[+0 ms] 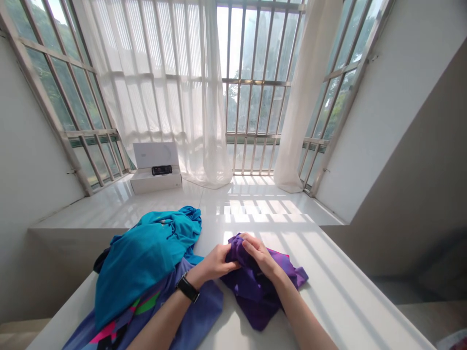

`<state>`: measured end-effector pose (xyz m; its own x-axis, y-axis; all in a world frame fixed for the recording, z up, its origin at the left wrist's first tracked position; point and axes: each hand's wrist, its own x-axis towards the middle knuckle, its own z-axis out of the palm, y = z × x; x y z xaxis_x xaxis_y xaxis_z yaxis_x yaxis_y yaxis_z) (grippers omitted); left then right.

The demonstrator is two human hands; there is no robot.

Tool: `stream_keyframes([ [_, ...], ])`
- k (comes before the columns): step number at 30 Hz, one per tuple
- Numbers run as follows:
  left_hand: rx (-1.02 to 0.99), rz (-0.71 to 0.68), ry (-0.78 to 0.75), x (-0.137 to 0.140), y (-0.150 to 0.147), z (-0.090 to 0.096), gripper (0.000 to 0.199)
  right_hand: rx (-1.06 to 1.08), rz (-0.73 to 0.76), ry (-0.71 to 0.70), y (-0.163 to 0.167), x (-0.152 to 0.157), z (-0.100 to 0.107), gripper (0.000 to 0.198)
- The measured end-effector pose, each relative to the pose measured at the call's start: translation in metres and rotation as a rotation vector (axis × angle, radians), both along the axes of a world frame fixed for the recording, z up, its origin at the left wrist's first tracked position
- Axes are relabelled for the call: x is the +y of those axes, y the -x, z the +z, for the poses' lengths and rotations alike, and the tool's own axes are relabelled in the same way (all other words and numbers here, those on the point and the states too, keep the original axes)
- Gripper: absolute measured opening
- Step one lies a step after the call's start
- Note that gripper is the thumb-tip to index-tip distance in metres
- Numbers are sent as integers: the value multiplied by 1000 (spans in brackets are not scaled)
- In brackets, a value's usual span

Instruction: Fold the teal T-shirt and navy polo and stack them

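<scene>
A crumpled purple garment [251,287] lies on the white table in front of me, its upper part bunched up between my hands. My left hand [217,265] grips the bunched fabric from the left, thumb and fingers closed on it. From the right, my right hand [260,253] has its fingers curled over the top of the same cloth. What kind of garment it is, I cannot make out. Left of my hands is a heap with a teal garment [146,253] over a blue-violet one [202,296] with pink, green and black patches. A black watch [188,288] sits on my left wrist.
The white table [350,301] meets a window ledge [215,201] at the back. On the ledge, an open white box [156,183] holds a black device [161,170]. Sheer white curtains [164,97] hang before barred windows [255,87]. Sunlight falls in stripes across the table.
</scene>
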<state>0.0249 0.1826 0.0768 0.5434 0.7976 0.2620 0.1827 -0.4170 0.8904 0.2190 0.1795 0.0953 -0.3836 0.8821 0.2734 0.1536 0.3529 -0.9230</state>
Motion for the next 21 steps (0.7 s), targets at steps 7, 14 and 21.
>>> stream_keyframes([
  [7, -402, 147, 270, 0, 2, 13, 31, 36, -82, 124, -18, 14, -10, 34],
  [14, -1006, 257, 604, 9, 14, 18, 35, -152, 27, 88, -17, 10, -13, 49],
  [21, -951, 276, 663, 13, 25, 16, 26, -259, 117, 161, -28, 5, -7, 49],
])
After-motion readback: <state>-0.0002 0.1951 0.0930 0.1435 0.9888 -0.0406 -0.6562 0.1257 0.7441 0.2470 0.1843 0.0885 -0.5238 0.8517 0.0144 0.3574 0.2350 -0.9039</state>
